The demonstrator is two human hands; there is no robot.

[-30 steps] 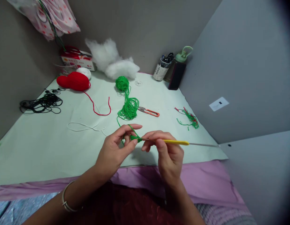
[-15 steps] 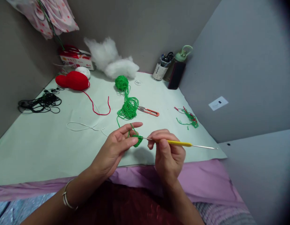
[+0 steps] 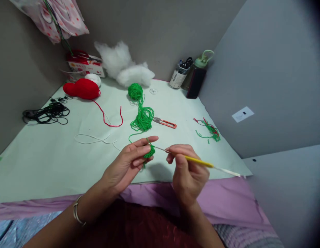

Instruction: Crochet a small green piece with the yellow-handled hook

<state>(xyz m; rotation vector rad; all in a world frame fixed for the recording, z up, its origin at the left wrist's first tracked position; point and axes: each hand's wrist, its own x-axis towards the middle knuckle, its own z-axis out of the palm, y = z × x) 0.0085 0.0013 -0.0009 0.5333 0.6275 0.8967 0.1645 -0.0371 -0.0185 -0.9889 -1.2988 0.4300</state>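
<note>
Between the thumb and fingers of my left hand (image 3: 131,158) is a small green crochet piece (image 3: 149,152), with working yarn running over the index finger. My right hand (image 3: 189,168) grips a crochet hook (image 3: 200,161) by its yellow handle. The hook's thin metal tip meets the top edge of the green piece; its other metal end points right, slightly blurred. Beyond my hands lies a loose heap of green yarn (image 3: 143,119), linked to a green yarn ball (image 3: 135,91). Orange-handled thread snips (image 3: 165,122) rest against the heap.
At the back left are a red stuffed piece (image 3: 83,89), white fibre stuffing (image 3: 135,74) and a box (image 3: 91,65). Black cord (image 3: 47,112) lies left. Yarn scraps (image 3: 211,131), a phone (image 3: 196,83), a bottle (image 3: 201,61) and a pen cup (image 3: 178,77) are right.
The green piece has turned in my left fingers, showing more of its face and a hanging tail. The hook now slants more, its far end lower. My right hand has shifted slightly right.
</note>
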